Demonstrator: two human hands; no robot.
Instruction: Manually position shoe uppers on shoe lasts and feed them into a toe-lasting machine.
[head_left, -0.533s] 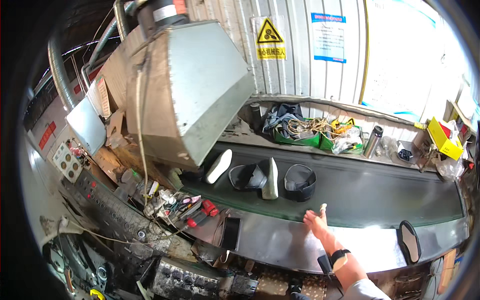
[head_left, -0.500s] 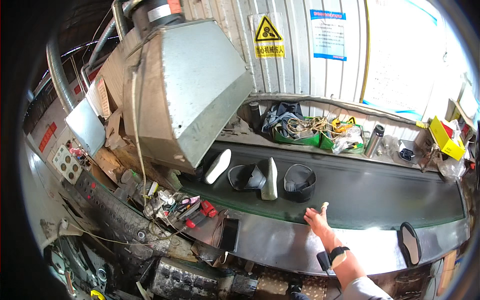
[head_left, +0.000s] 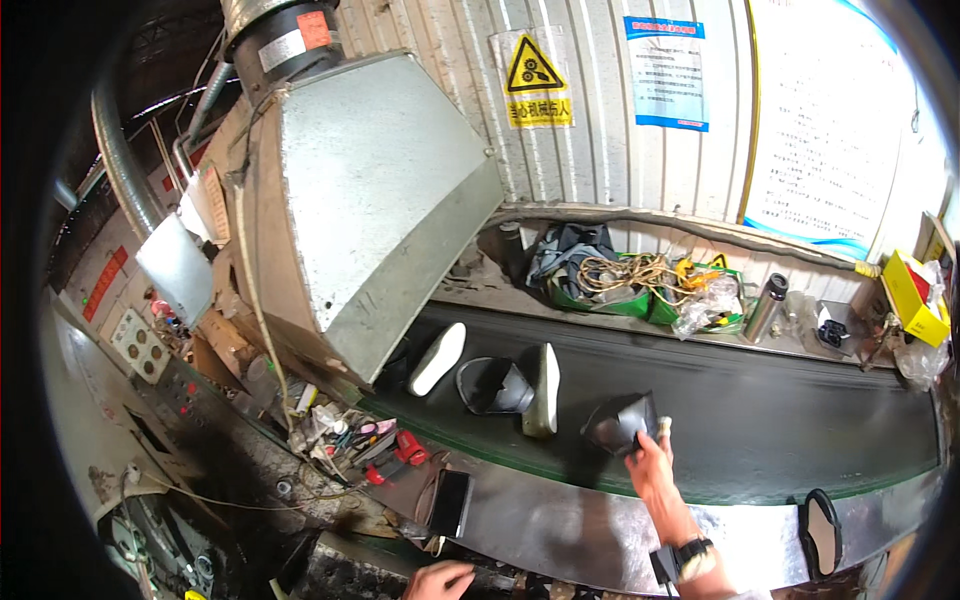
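My right hand (head_left: 655, 462) reaches over the conveyor belt (head_left: 760, 420), its fingers and thumb closed on the near edge of a black shoe upper (head_left: 618, 424), which is tilted. A pale cap or wrap covers one of its fingertips. My left hand (head_left: 440, 580) shows only in part at the lower edge, its fingers loosely apart with nothing seen in them. On the belt to the left of the held upper lie a white shoe sole (head_left: 543, 392) on its side, another black upper (head_left: 492, 386) and another white sole (head_left: 437, 360).
A grey metal hood (head_left: 390, 190) covers the belt's left end. Along the metal ledge lie a phone (head_left: 450, 503), red-handled tools (head_left: 400, 457) and a black-rimmed sole (head_left: 822, 535). Behind the belt, a shelf holds green bins (head_left: 600, 300), a steel flask (head_left: 766, 308) and a yellow box (head_left: 915, 300).
My right hand has moved forward and taken hold of the nearest black upper, tilting it. My left hand has come into view at the lower edge. The view has shifted slightly.
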